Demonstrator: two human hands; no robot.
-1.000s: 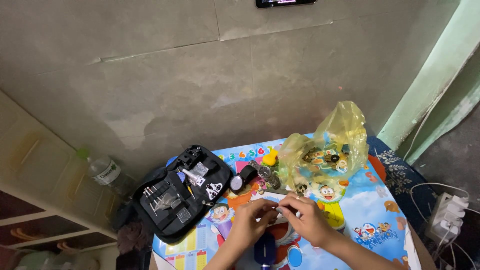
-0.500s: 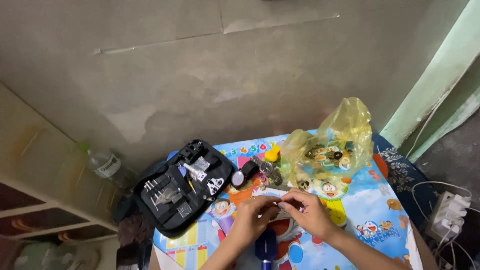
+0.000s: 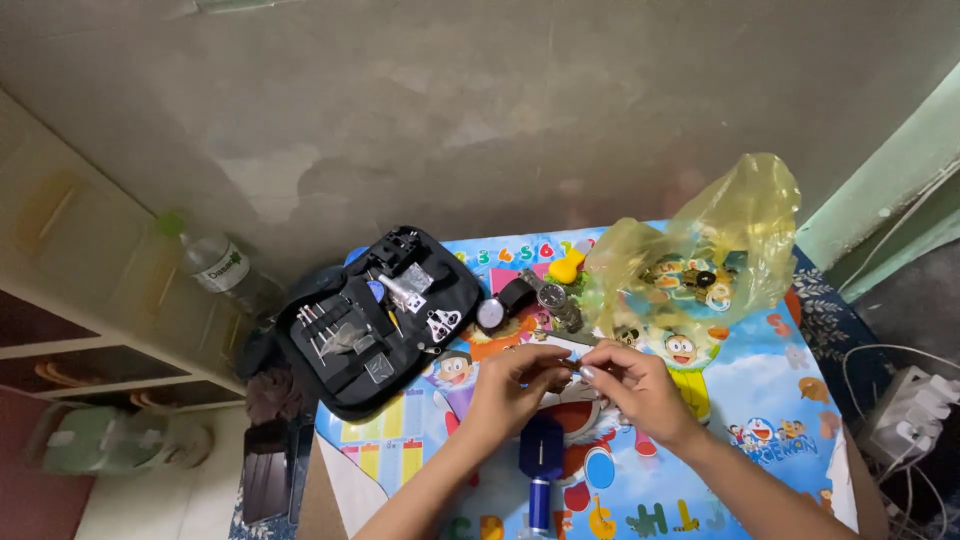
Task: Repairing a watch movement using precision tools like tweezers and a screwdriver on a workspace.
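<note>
My left hand (image 3: pixel 510 390) and my right hand (image 3: pixel 635 385) meet over the middle of a small table with a colourful cartoon cover (image 3: pixel 770 400). Together they pinch a small thin pale object (image 3: pixel 575 370) between the fingertips; what it is I cannot make out. Just beyond the hands lie two wristwatches (image 3: pixel 550 297) and a small yellow piece (image 3: pixel 565 268). A blue and black tool (image 3: pixel 540 470) stands on the table right under my wrists. An open black tool case (image 3: pixel 375 320) with several small metal tools lies to the left of my left hand.
A crumpled yellow plastic bag (image 3: pixel 700 260) with small parts sits at the far right of the table. A plastic bottle (image 3: pixel 215 265) stands on the floor by a shelf at left. A white power strip with cables (image 3: pixel 915 410) lies at right.
Both hands stay together on the small object and have shifted little on the table. The view has tilted down, so the table sits higher and nearer in the picture.
</note>
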